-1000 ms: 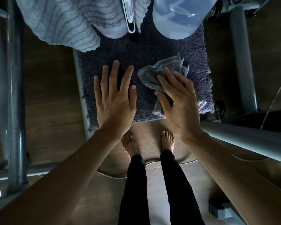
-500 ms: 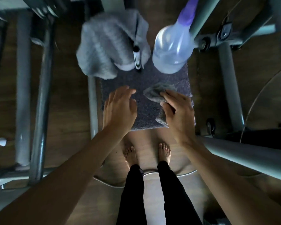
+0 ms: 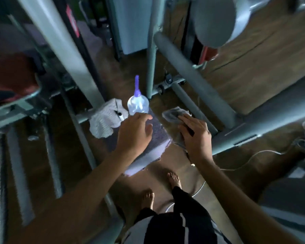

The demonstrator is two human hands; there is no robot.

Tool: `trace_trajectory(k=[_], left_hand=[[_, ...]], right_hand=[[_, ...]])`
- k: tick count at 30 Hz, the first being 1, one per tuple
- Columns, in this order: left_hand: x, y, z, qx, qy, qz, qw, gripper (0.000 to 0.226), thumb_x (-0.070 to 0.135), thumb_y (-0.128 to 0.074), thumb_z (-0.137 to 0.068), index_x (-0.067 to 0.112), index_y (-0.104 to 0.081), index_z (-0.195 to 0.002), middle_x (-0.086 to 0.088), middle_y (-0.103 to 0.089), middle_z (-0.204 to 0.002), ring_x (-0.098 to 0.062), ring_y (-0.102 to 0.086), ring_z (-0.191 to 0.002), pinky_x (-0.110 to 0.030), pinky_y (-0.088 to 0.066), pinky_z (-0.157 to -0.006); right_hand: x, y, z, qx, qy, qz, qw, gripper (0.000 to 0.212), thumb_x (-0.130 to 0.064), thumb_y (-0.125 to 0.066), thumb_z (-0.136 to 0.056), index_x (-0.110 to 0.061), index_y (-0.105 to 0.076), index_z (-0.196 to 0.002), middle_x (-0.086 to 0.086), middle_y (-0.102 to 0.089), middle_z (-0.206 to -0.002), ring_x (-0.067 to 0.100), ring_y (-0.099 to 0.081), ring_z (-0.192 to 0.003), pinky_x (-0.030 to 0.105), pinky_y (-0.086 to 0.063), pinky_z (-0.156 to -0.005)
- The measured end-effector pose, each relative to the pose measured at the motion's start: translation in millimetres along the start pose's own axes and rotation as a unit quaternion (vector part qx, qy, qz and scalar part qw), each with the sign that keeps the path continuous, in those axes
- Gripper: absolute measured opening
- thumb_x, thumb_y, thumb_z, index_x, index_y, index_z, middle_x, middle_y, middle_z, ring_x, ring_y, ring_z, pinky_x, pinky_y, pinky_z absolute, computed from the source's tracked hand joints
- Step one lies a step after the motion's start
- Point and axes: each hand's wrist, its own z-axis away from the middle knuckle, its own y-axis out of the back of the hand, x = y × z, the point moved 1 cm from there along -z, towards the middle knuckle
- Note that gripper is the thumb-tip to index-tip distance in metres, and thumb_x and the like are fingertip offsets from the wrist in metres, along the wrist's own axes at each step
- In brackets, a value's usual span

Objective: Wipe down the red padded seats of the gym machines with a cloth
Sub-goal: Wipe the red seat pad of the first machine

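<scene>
A red seat (image 3: 11, 76) waits far left, likely next. White towel (image 3: 104, 122) and spray bottle (image 3: 138, 107) sit parked at the bench's (image 3: 158, 136) far edge, your left hand (image 3: 134, 133) hovering empty, loosely curled, beside the bottle. Your right hand (image 3: 195, 134) grips the cloth (image 3: 174, 113) past the right edge, ready to carry.

We mark the crumpled grey cloth (image 3: 173, 114), held at the right edge of the seat (image 3: 158, 137) under its fuzzy purple-grey cover; a blurred red pad (image 3: 11, 76) lies far left.
</scene>
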Motion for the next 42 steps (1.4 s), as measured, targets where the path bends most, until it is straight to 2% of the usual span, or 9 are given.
trace_trajectory(k=[4,8,12,14,16,21,27,35,42], left_hand=[[35,-9,-2,-0.039,-0.084,0.014,0.996,0.025,0.019,-0.06,-0.087,0.015,-0.07,-0.109,-0.007,-0.072,-0.106,-0.031,-0.067,-0.099,-0.042,-0.052,-0.087],[91,-33,-4,-0.09,-0.163,0.034,0.982,0.032,0.025,-0.052,-0.081,0.017,-0.071,-0.106,-0.006,-0.072,-0.105,-0.03,-0.066,-0.096,-0.043,-0.053,-0.087],[148,-56,-3,-0.128,-0.257,0.016,0.958,0.026,0.022,-0.059,-0.088,0.018,-0.07,-0.112,-0.004,-0.07,-0.11,-0.03,-0.064,-0.098,-0.044,-0.052,-0.085],[176,-69,0,-0.148,-0.294,0.019,0.944,0.026,0.017,-0.062,-0.089,0.016,-0.069,-0.114,-0.005,-0.07,-0.111,-0.031,-0.063,-0.101,-0.043,-0.052,-0.086],[203,-83,5,-0.166,-0.319,0.024,0.933,0.025,0.016,-0.062,-0.09,0.016,-0.068,-0.115,-0.005,-0.069,-0.111,-0.031,-0.063,-0.103,-0.043,-0.051,-0.086],[269,-123,27,-0.205,-0.373,0.032,0.904,0.026,0.017,-0.062,-0.091,0.016,-0.069,-0.116,-0.006,-0.07,-0.112,-0.032,-0.064,-0.1,-0.04,-0.051,-0.082],[347,-181,47,-0.252,-0.417,0.02,0.873,0.028,0.02,-0.06,-0.093,0.019,-0.067,-0.12,-0.003,-0.068,-0.12,-0.028,-0.061,-0.109,-0.04,-0.05,-0.091],[454,-257,51,-0.288,-0.435,-0.014,0.853,0.03,0.02,-0.059,-0.094,0.018,-0.065,-0.123,-0.004,-0.067,-0.12,-0.027,-0.059,-0.112,-0.042,-0.049,-0.093],[521,-309,27,-0.287,-0.409,-0.016,0.866,0.028,0.019,-0.06,-0.094,0.016,-0.066,-0.122,-0.006,-0.067,-0.119,-0.028,-0.061,-0.11,-0.045,-0.051,-0.093]], right_hand=[[9,39,35,0.072,-0.05,0.027,0.996,0.029,-0.011,-0.069,-0.09,-0.018,-0.072,-0.118,-0.003,-0.069,-0.124,0.017,-0.055,-0.116,0.031,-0.042,-0.105],[20,80,68,0.159,-0.112,0.027,0.981,0.028,-0.011,-0.071,-0.089,-0.018,-0.074,-0.116,-0.017,-0.062,-0.116,0.015,-0.057,-0.115,0.005,-0.033,-0.099],[36,120,93,0.238,-0.165,0.026,0.957,0.029,-0.012,-0.07,-0.089,-0.018,-0.073,-0.118,-0.017,-0.063,-0.118,0.018,-0.057,-0.117,0.013,-0.037,-0.099],[46,141,104,0.277,-0.184,0.032,0.943,0.03,-0.011,-0.071,-0.089,-0.017,-0.073,-0.118,-0.012,-0.066,-0.12,0.018,-0.057,-0.117,0.007,-0.034,-0.099],[58,160,113,0.311,-0.2,0.035,0.928,0.029,-0.011,-0.071,-0.088,-0.017,-0.073,-0.117,-0.017,-0.063,-0.118,0.018,-0.058,-0.116,0.004,-0.033,-0.098],[97,206,141,0.373,-0.248,0.046,0.893,0.03,-0.012,-0.071,-0.088,-0.019,-0.073,-0.117,-0.023,-0.059,-0.117,0.015,-0.058,-0.119,0.018,-0.04,-0.101],[155,263,173,0.417,-0.295,0.046,0.858,0.029,-0.014,-0.071,-0.089,-0.018,-0.073,-0.118,-0.009,-0.068,-0.123,0.015,-0.058,-0.119,0.029,-0.046,-0.103],[233,347,181,0.428,-0.343,0.026,0.835,0.03,-0.015,-0.071,-0.09,-0.018,-0.072,-0.119,-0.01,-0.066,-0.121,0.012,-0.054,-0.117,-0.003,-0.03,-0.091],[296,404,154,0.411,-0.342,0.026,0.845,0.03,-0.013,-0.069,-0.091,-0.018,-0.072,-0.12,-0.006,-0.068,-0.125,0.015,-0.055,-0.12,0.019,-0.039,-0.098]])
